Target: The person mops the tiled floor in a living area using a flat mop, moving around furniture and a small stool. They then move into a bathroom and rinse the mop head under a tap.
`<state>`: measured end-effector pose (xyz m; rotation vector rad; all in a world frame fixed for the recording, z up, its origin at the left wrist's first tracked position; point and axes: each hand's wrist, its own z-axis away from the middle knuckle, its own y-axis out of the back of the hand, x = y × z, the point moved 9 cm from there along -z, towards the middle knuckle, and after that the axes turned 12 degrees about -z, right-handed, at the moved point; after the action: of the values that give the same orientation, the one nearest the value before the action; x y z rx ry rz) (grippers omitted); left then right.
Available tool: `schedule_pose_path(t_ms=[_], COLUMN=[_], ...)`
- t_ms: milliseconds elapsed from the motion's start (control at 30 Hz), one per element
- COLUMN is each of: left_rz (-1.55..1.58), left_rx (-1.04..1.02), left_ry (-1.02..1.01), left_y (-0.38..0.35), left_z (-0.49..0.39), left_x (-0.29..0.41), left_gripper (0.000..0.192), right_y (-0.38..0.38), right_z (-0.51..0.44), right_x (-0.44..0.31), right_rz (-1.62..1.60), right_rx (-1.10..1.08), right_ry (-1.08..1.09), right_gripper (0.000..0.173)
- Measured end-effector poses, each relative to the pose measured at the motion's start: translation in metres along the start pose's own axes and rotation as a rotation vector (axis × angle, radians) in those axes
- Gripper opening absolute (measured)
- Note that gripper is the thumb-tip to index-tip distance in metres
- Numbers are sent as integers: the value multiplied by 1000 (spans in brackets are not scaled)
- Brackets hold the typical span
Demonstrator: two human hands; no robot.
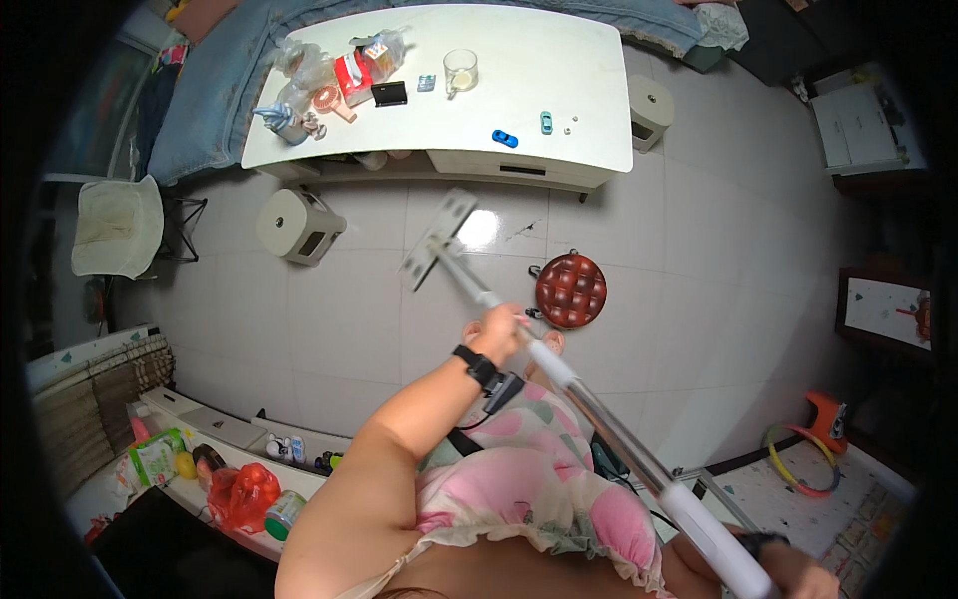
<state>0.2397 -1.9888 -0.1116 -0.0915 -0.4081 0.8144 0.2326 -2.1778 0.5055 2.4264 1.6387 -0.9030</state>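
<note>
My left hand is closed around the metal pole of a flat mop, at about mid-length. A black strap with a small device circles that wrist. The pole slants from lower right to upper left, down to the rectangular grey mop head on the tiled floor. My right hand is at the white handle end near the bottom right edge and appears wrapped around it; its fingers are partly hidden. Just right of the pole stands a round stool with a tufted red-brown seat.
Beyond the mop head is a white table with a glass mug, toy cars and plastic bags. Plastic stools stand near it. A white chair is left. A cluttered cabinet lies lower left; a hoop is at right.
</note>
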Motion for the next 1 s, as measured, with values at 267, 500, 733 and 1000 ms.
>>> schedule_pose_path(t_ms=[267,500,733,1000], left_rz=[68,-250,-194,180], left_rx=[78,-43,-143,8], left_ry=[96,195,87,-43], left_y=[-10,-144,-133,8], left_z=[-59,-15,7,-23], left_x=[-36,-76,-59,33], left_gripper=[3,5,6,9], right_y=[46,6,-12,35], right_z=[32,13,0,22], right_x=[15,-24,-27,49], right_rz=[-158,58,49,-416], right_rx=[-24,8,-24,-312], right_ry=[-32,-133,-54,-175], right_gripper=[22,22,18,30])
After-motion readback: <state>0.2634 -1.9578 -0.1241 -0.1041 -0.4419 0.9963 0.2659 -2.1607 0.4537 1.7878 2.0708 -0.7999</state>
